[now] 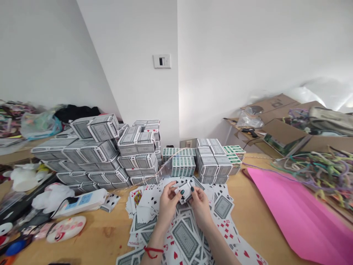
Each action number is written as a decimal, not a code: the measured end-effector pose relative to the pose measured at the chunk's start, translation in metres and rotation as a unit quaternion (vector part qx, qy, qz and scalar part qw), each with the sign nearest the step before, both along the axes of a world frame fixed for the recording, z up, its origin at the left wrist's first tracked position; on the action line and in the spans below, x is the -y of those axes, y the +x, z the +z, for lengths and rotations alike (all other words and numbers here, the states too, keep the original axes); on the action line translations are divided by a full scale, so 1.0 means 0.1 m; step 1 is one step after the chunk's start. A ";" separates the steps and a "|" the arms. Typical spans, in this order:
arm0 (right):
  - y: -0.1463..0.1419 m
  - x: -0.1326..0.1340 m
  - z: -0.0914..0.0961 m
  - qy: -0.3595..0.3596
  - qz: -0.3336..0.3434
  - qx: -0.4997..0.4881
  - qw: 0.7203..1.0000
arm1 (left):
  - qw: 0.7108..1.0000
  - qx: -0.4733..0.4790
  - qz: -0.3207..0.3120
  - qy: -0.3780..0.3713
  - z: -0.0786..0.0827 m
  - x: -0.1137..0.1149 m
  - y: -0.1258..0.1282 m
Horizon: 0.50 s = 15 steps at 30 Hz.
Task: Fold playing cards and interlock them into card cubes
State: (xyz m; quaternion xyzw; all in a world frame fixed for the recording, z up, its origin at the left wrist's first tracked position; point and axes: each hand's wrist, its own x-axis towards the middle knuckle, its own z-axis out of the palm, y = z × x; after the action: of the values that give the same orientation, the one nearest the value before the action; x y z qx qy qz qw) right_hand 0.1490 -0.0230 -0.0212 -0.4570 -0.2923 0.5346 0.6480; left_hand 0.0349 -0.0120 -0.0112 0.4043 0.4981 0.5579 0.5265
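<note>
Both my hands meet over a loose spread of playing cards. My left hand pinches a white playing card with black club marks, its thumb lying across the face. From the other side, my right hand grips the same card by its edge. The card looks bent or folded between the fingers; how far I cannot tell. Beneath and around my wrists lie scattered cards, some face up with red and black suits, others showing grey patterned backs.
Block-like stacks of grey-backed cards rise at the back left, with more stacked cards behind my hands. Green-and-white boxes stand between them. A power strip is on the left. Pink paper and tangled cords lie right, below a cardboard box.
</note>
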 end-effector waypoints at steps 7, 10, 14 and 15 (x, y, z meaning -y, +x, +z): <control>-0.01 0.03 -0.02 0.026 0.038 0.058 0.997 | 0.997 -0.059 0.041 0.018 -0.07 -0.04 -0.07; 0.01 0.03 -0.01 0.017 0.081 0.055 0.995 | 0.992 -0.107 0.038 0.051 -0.05 -0.04 -0.14; 0.05 0.01 0.00 0.008 0.110 0.074 0.991 | 0.982 -0.170 0.027 0.083 0.02 -0.04 -0.20; 0.06 0.01 0.00 0.009 0.124 0.073 0.990 | 0.980 -0.181 0.019 0.087 0.03 -0.03 -0.21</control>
State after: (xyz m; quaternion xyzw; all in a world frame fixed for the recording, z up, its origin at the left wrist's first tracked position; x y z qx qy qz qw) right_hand 0.1548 -0.0238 -0.0214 -0.4496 -0.3980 0.5731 0.5577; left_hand 0.0138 -0.0088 -0.0077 0.5330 0.5423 0.5264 0.3803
